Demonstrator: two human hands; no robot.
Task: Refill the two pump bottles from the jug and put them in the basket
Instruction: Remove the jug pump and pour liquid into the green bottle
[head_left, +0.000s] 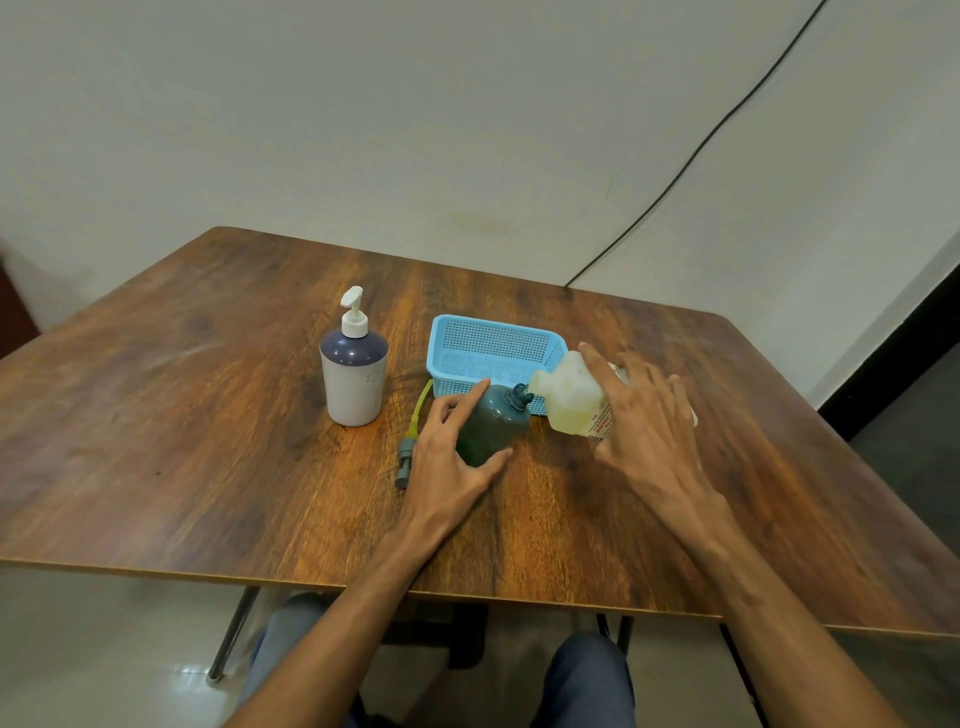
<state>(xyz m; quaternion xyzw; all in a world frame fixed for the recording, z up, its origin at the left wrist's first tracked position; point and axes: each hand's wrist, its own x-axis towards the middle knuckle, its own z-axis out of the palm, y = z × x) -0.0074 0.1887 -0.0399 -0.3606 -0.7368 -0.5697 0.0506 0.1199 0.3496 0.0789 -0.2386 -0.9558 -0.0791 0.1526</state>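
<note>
My left hand (451, 453) grips a dark green bottle (491, 427) that stands on the table with its neck open. My right hand (647, 421) holds a translucent jug (569, 395) of pale yellow liquid, tipped so its mouth meets the green bottle's neck. The green bottle's grey pump with its yellow tube (411, 436) lies on the table to the left of my left hand. A white and purple pump bottle (353, 375) stands further left with its white pump fitted. The blue basket (493, 343) sits just behind the green bottle with nothing visible in it.
The wooden table (208, 415) ends close in front of me, with my knees under it. A black cable (701, 140) runs down the wall to the table's back edge. The table's right edge lies a little beyond my right hand.
</note>
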